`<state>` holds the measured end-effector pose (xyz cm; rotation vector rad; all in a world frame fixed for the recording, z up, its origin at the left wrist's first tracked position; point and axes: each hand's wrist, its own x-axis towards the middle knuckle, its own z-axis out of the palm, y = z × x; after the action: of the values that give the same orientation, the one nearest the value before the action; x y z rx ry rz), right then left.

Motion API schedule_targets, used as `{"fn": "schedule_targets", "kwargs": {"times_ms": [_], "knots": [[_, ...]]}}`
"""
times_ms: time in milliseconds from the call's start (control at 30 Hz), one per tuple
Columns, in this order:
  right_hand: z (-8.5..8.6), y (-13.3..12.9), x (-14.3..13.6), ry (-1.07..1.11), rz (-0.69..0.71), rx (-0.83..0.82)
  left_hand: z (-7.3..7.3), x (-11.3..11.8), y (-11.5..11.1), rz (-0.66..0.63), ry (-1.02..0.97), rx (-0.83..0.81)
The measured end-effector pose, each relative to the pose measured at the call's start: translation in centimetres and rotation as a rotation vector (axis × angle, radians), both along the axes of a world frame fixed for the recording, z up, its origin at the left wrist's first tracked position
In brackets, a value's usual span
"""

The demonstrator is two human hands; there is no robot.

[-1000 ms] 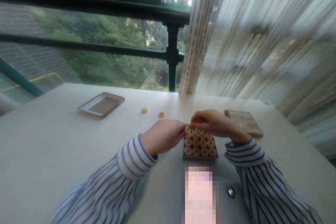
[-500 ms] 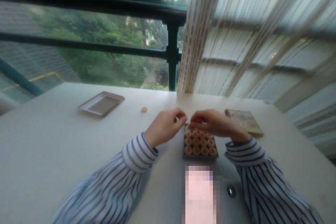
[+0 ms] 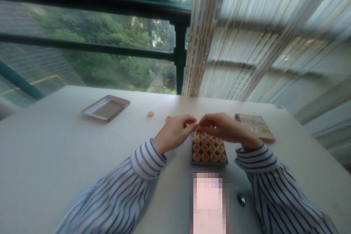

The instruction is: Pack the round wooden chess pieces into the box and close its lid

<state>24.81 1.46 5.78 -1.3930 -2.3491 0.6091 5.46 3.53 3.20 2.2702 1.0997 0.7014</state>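
Round wooden xiangqi pieces (image 3: 204, 148) with red markings sit in rows inside a dark shallow box (image 3: 210, 163). At the far edge of the box, my right hand (image 3: 221, 127) is closed, its fingertips on a xiangqi piece (image 3: 199, 130) partly hidden under them. My left hand (image 3: 175, 131) comes in from the left with thumb and fingers pinched together, meeting the right fingertips. What lies inside that pinch, if anything, is hidden. Just behind the left hand a loose disc (image 3: 168, 118) shows on the table, partly covered.
Another pale loose disc (image 3: 150, 114) lies farther left on the white table (image 3: 115, 153). A shallow tray (image 3: 109, 118) is at the back left, a flat printed lid (image 3: 256, 128) at the right. Nearer me are a blurred-out rectangle (image 3: 208, 204) and a small dark oval object (image 3: 241, 199).
My left hand has shifted slightly right, up against the right fingertips, and a loose disc behind it has come into view. My right hand stays nearly where it was.
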Motion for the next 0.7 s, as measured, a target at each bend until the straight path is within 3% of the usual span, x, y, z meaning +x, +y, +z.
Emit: {"fn": "schedule_targets", "kwargs": {"times_ms": [400,700], "knots": [[-0.21,0.12,-0.07,0.027,0.015,0.021,0.42,0.43,-0.3,-0.077,-0.071,-0.131],[0.06,-0.03,-0.06,0.043,0.013,0.024,0.42,0.1,-0.09,-0.085,-0.042,-0.134]]}}
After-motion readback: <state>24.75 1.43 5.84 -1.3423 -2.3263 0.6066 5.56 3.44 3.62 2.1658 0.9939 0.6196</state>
